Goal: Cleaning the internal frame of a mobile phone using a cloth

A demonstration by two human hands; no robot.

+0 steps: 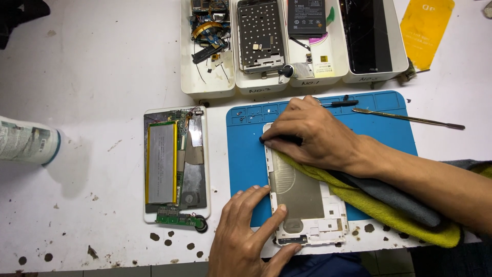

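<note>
A white tablet back cover (307, 205) lies inside-up on a blue work mat (246, 154). My left hand (248, 231) rests flat on the mat, fingers spread, thumb pressing the cover's lower left edge. My right hand (312, 131) grips a thin black tool (279, 139) and holds its tip at the cover's upper left corner. A yellow and grey cloth (389, 205) lies under my right forearm, over the cover's right side. To the left of the mat sits an opened tablet (176, 164) showing its silver battery and green circuit boards.
Several white trays (205, 87) at the back hold loose parts, a metal frame, a battery and a dark screen. A metal spudger (410, 119) and a small black screwdriver (341, 103) lie by the mat's top edge. A white bottle (25, 141) lies at far left.
</note>
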